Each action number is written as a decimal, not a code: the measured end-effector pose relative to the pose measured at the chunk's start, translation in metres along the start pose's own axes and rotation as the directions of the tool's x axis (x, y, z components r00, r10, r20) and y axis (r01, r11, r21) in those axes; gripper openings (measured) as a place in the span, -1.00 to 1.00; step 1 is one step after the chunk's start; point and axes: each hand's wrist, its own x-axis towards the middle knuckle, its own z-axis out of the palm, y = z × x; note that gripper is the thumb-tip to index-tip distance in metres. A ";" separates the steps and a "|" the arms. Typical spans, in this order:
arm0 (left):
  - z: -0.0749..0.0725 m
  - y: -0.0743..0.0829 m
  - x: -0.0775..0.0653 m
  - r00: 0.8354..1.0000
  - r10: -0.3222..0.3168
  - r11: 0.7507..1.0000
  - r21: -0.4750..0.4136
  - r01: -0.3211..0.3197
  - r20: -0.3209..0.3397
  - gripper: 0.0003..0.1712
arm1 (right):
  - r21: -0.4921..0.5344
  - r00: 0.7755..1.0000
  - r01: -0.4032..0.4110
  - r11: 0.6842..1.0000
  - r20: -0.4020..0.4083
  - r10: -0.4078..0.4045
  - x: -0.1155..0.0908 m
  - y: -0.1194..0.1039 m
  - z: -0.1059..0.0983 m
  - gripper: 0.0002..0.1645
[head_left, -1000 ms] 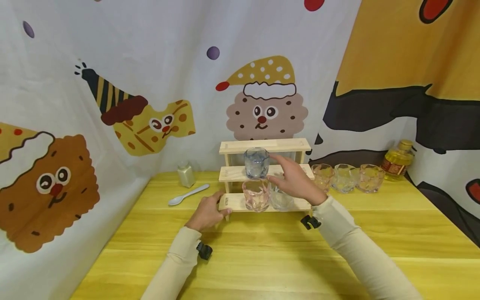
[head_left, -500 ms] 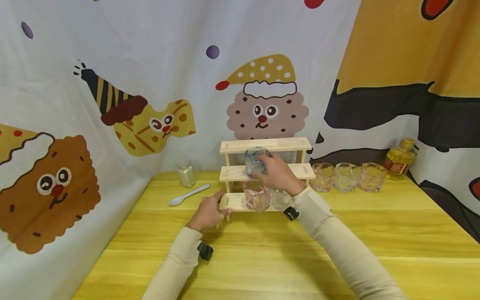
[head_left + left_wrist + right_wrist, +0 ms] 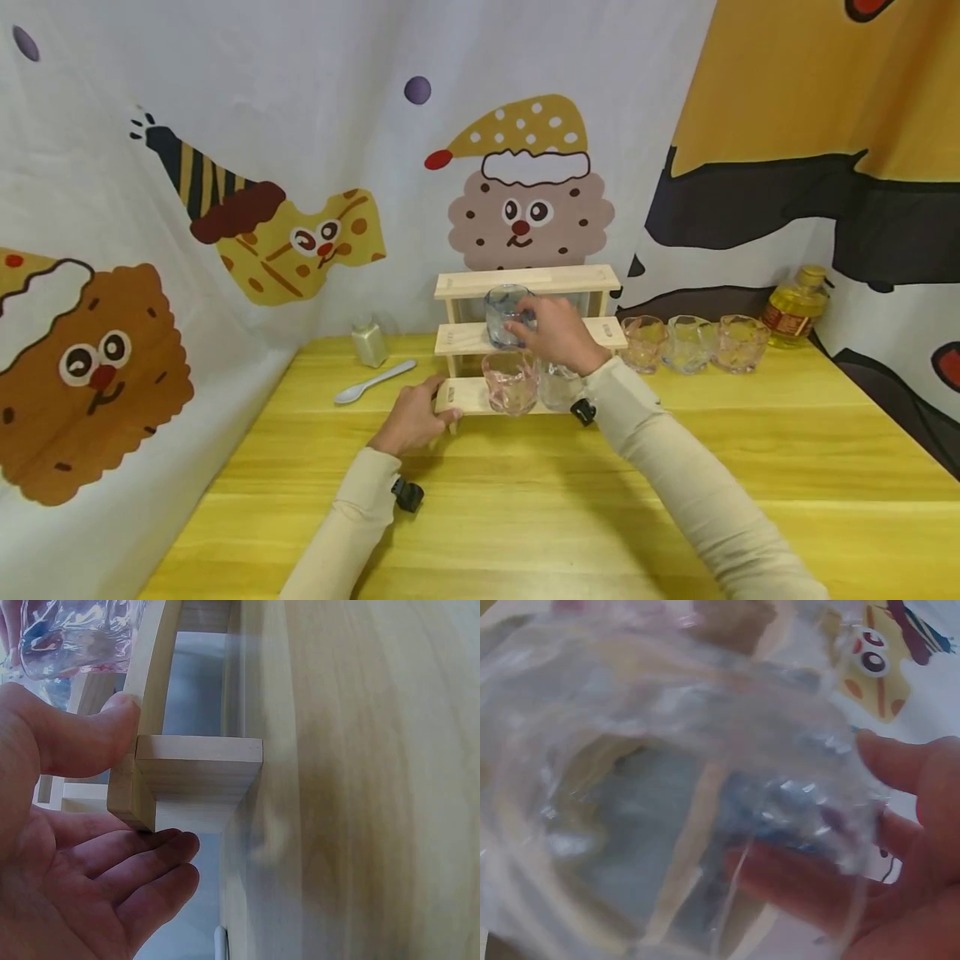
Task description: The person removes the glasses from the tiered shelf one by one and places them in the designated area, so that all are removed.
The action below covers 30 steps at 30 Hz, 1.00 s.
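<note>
At left, a pale spoon (image 3: pixel 375 384) lies near a small jar (image 3: pixel 369 343); the left hand (image 3: pixel 408 418) grips the near left end of a tiered wooden rack (image 3: pixel 528 281); a pink glass (image 3: pixel 510 387) stands on the lowest shelf (image 3: pixel 462 397); farther back, on the middle shelf (image 3: pixel 459 338), the right hand (image 3: pixel 560 332) pinches a blue glass (image 3: pixel 501 315) from its right side; a clear glass (image 3: pixel 555 387) stands right of the pink one; three glasses (image 3: pixel 687 343) and an oil bottle (image 3: pixel 795 308) stand at far right.

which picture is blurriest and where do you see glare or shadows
Right wrist: blurriest, the near glass smeared across most of the frame; left wrist: clearer on the stand, with bright glints on the pink glass; head: fairly sharp, a soft shadow beside the right sleeve on the table.
</note>
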 end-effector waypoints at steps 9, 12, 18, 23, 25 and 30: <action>-0.004 0.002 0.004 1.000 0.017 1.000 0.021 -0.017 -0.006 -0.25 | -0.013 0.990 0.062 0.998 -0.125 -0.063 0.006 0.004 -0.004 -0.61; -0.004 0.003 0.003 1.000 0.014 1.000 0.026 -0.014 0.001 -0.23 | 0.012 0.990 0.036 0.999 -0.133 -0.034 0.005 0.005 -0.007 -0.63; -0.002 0.004 0.002 1.000 0.010 1.000 0.028 -0.010 0.003 -0.24 | 0.049 0.988 0.030 0.998 -0.153 -0.022 0.001 0.004 -0.021 -0.65; 0.001 0.001 0.000 1.000 0.019 1.000 0.025 -0.018 -0.013 -0.28 | 0.051 0.986 0.045 0.998 -0.161 -0.036 -0.010 0.005 -0.037 -0.67; 0.002 0.000 0.000 1.000 0.020 1.000 0.024 -0.020 -0.018 -0.29 | 0.040 0.985 0.050 0.998 -0.166 -0.043 -0.016 0.006 -0.044 -0.68; 0.003 -0.001 0.000 0.999 0.022 0.999 0.030 -0.021 -0.027 -0.33 | 0.011 0.980 0.063 0.998 -0.192 -0.060 -0.031 0.012 -0.057 -0.69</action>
